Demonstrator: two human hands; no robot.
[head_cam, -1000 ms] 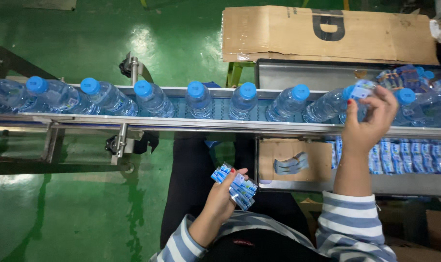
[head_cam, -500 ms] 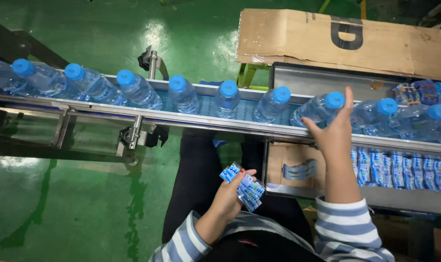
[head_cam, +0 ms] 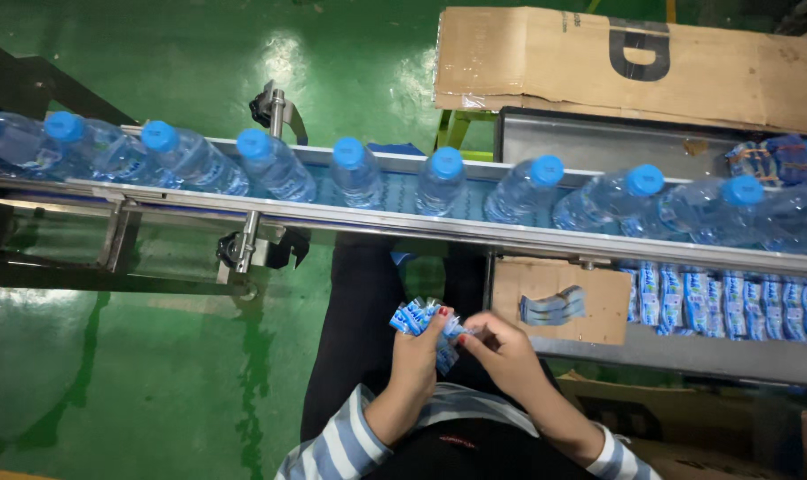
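The left hand (head_cam: 419, 348) is clenched round a bundle of blue labels (head_cam: 426, 324) over the lap, just below the conveyor (head_cam: 403, 222). The bundle's long axis slants from upper left down to the right. The right hand (head_cam: 501, 347) pinches its lower right end. Capped bottles (head_cam: 443, 182) stand in a row on the conveyor. More labels fill the tray (head_cam: 732, 302) at right.

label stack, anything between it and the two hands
No. The left hand holds the stack of blue labels directly, and the right hand pinches at its edge; nothing visible lies between them.
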